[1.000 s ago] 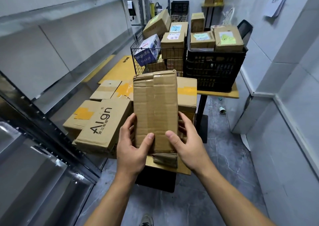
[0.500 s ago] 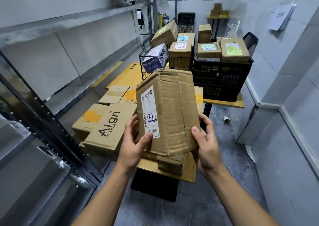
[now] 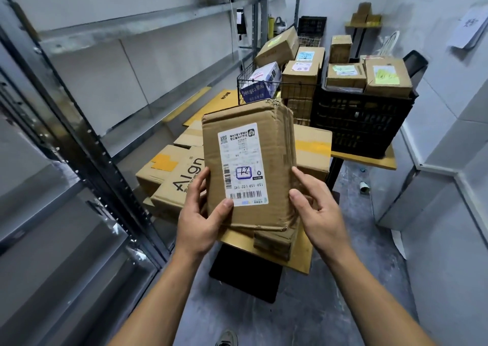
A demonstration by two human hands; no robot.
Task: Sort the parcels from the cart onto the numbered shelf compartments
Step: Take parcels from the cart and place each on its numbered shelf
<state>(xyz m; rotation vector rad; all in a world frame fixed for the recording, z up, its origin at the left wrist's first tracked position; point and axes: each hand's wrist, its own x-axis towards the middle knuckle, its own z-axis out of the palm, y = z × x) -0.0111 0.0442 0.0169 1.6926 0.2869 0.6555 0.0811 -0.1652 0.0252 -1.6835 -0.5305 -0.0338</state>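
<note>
I hold a worn brown cardboard parcel (image 3: 274,160) upright in front of me, its white shipping label (image 3: 241,164) facing me upside down with a handwritten number in a blue box. My left hand (image 3: 200,213) grips its lower left edge, thumb across the front. My right hand (image 3: 314,208) grips its lower right side. Behind it a low yellow cart (image 3: 301,262) carries more cardboard parcels, among them one printed "Align" (image 3: 179,187). The metal shelf (image 3: 132,31) runs along the left wall.
A wire basket (image 3: 245,86) and a black plastic crate (image 3: 361,123) full of labelled boxes stand on a yellow table (image 3: 369,159) farther back. A white wall with a ledge closes the right side. Grey floor lies between.
The parcel has been turned round in both hands, so its labelled face now points at me instead of the plain side. It sits slightly higher and closer.
</note>
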